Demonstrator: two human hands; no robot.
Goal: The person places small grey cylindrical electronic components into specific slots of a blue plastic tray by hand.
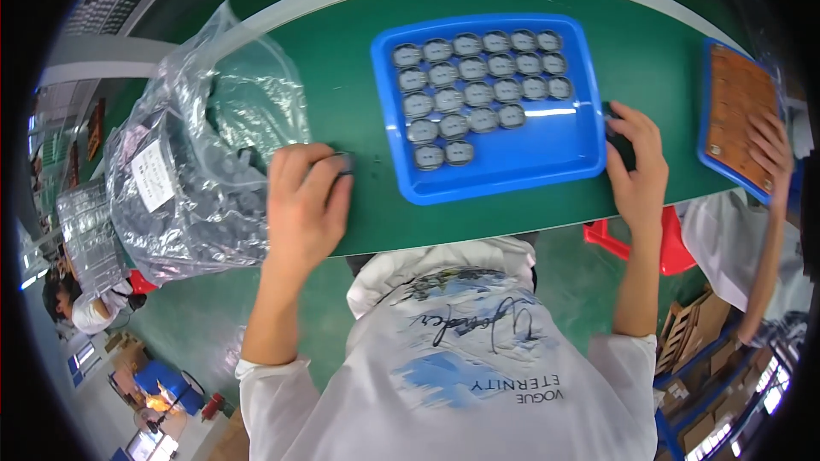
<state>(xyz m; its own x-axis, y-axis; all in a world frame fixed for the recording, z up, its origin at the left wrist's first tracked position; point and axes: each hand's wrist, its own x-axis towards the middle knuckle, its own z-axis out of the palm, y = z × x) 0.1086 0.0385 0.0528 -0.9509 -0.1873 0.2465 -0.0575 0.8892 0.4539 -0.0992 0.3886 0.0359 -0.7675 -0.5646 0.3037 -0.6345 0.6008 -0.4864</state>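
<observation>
My left hand (303, 201) is closed in a pinch above the green table, left of the blue tray. A small dark grey part (345, 163) shows at its fingertips. Curled beside the tray's right rim is my right hand (639, 162), with something small and dark at its fingertips that I cannot make out. The blue tray (495, 186) holds rows of round grey parts (471, 68). Its back rows run across most of the width, while the front two are shorter and start from the left. Blue tray floor shows at the front right.
A large clear plastic bag (192, 226) with a white label lies on the left, dark parts inside. Clear plastic trays (90, 235) stand beyond it. At right, another person's hand (771, 154) rests on a blue-rimmed tray of orange-brown pieces (736, 111). A red stool (675, 243) stands below.
</observation>
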